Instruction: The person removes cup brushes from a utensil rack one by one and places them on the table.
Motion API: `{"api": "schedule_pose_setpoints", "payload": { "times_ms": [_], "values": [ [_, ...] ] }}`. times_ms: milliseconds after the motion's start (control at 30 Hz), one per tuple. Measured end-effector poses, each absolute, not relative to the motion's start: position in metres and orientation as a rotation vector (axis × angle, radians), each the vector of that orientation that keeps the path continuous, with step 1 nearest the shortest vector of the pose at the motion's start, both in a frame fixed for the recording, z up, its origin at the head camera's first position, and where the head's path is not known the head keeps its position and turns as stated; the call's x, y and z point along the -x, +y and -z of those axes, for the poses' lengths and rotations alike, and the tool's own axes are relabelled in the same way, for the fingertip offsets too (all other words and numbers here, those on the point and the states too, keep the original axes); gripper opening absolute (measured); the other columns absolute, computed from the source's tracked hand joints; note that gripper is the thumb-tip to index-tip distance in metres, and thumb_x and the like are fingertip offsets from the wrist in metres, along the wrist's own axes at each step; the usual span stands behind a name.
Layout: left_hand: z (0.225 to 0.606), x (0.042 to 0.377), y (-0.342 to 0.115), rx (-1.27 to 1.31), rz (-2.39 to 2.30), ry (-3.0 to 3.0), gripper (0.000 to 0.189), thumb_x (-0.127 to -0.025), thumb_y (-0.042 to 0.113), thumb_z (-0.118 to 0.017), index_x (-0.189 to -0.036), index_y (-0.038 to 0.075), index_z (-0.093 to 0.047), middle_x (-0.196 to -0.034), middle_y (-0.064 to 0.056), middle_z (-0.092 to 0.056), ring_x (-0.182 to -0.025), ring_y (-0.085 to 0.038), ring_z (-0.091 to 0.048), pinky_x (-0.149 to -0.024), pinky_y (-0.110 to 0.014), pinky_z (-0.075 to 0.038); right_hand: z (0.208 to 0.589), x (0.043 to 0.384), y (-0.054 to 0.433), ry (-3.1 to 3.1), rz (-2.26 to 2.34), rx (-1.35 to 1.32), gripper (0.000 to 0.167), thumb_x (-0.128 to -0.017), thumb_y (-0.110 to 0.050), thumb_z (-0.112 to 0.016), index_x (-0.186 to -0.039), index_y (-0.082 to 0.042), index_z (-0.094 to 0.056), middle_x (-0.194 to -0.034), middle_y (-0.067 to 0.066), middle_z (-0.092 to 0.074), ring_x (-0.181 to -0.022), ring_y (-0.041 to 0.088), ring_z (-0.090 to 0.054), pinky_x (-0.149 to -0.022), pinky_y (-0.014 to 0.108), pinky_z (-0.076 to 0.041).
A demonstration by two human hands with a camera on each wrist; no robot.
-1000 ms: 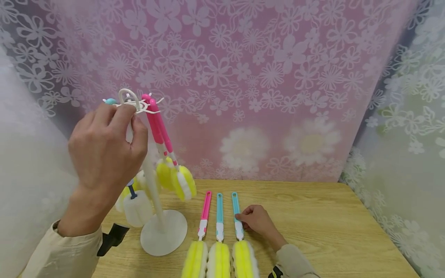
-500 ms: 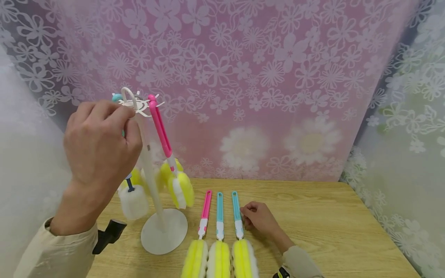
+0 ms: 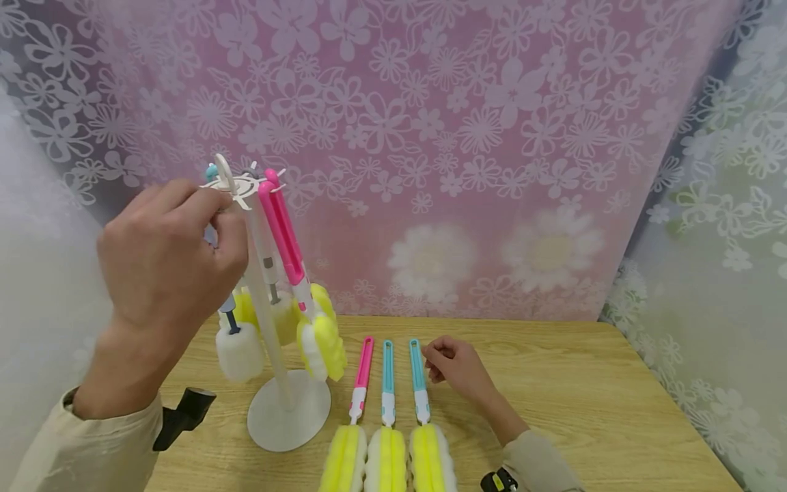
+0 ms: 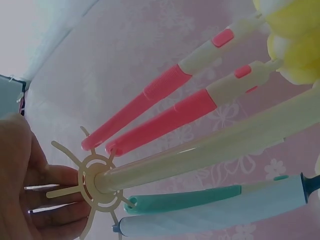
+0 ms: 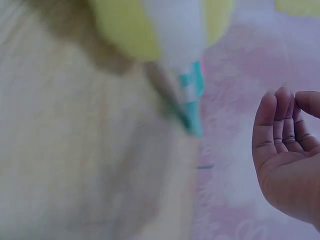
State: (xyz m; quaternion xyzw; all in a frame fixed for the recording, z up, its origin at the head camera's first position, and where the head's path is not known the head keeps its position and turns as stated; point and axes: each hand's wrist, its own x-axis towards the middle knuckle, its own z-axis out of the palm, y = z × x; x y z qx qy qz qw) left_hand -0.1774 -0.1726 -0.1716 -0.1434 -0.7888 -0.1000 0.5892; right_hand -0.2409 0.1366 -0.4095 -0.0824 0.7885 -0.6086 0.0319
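Three brushes [image 3: 388,410]: likely light, soft sponges [image 3: 385,458], stiff handles [image 3: 388,369]; grab there. Right hand [image 3: 458,369] loosely curled, empty; left hand [image 3: 169,253] at rack [image 3: 269,321], grip unclear.

On the counter [image 3: 584,389] stands a white rack [image 3: 270,328] with round base; two pink-handled sponge brushes [image 3: 296,270] hang from its spoked top. One pink brush [image 3: 358,403] and two blue brushes [image 3: 388,406] lie side by side, handles toward the back edge.

Loosely bent fingers [image 5: 266,129] near blurred brush [image 5: 192,111]
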Motion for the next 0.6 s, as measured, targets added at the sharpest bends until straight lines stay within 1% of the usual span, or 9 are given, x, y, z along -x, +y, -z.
{"api": "schedule_pose_setpoints", "payload": {
  "times_ms": [133,200,267,400,500,600],
  "values": [
    [0.17,0.178,-0.171,0.292,0.225,-1.841,0.043,-0.087,0.033,-0.042,-0.072,0.001,-0.068,-0.067,-0.011,-0.06,-0.051,-0.03,-0.046,-0.041,-0.04,-0.031,0.391,0.24,0.128,2.409,1.898,0.367,0.025,-0.094,-0.024,-0.061,-0.098,0.0,-0.061,-0.079,0.012,-0.062,-0.073,0.038,-0.062,-0.07,0.045,-0.055],
    [0.17,0.178,-0.17,0.271,0.198,-1.85,0.048,-0.089,0.04,-0.044,-0.071,0.001,-0.067,-0.064,-0.01,-0.057,-0.05,-0.03,-0.045,-0.041,-0.038,-0.03,0.381,0.24,0.121,2.419,1.891,0.457,0.024,-0.095,-0.025,-0.059,-0.1,-0.002,-0.061,-0.082,0.009,-0.063,-0.075,0.038,-0.062,-0.071,0.044,-0.055],
    [0.17,0.178,-0.17,0.255,0.187,-1.847,0.053,-0.09,0.045,-0.045,-0.07,0.001,-0.066,-0.062,-0.01,-0.055,-0.049,-0.03,-0.044,-0.041,-0.038,-0.029,0.369,0.239,0.112,2.438,1.882,0.544,0.022,-0.096,-0.023,-0.058,-0.103,-0.003,-0.061,-0.085,0.007,-0.063,-0.078,0.034,-0.063,-0.071,0.04,-0.055],
    [0.17,0.179,-0.168,0.246,0.194,-1.824,0.049,-0.09,0.043,-0.049,-0.07,0.002,-0.067,-0.061,-0.01,-0.053,-0.05,-0.03,-0.044,-0.041,-0.038,-0.029,0.342,0.236,0.088,2.469,1.919,0.717,0.022,-0.096,-0.023,-0.057,-0.108,-0.005,-0.062,-0.093,0.007,-0.064,-0.082,0.025,-0.064,-0.074,0.034,-0.055],
    [0.171,0.18,-0.166,0.243,0.208,-1.81,0.042,-0.089,0.038,-0.052,-0.071,0.003,-0.068,-0.062,-0.01,-0.053,-0.051,-0.031,-0.045,-0.042,-0.04,-0.029,0.32,0.232,0.067,2.459,1.992,0.84,0.024,-0.095,-0.024,-0.059,-0.111,-0.007,-0.063,-0.098,0.009,-0.065,-0.086,0.02,-0.063,-0.077,0.033,-0.054],
    [0.172,0.181,-0.165,0.245,0.204,-1.811,0.04,-0.089,0.037,-0.052,-0.072,0.004,-0.069,-0.064,-0.011,-0.055,-0.053,-0.031,-0.045,-0.042,-0.041,-0.032,0.302,0.228,0.045,2.435,2.059,0.958,0.026,-0.094,-0.023,-0.061,-0.115,-0.007,-0.063,-0.106,0.008,-0.065,-0.093,0.016,-0.062,-0.082,0.033,-0.052]
  ]
}}
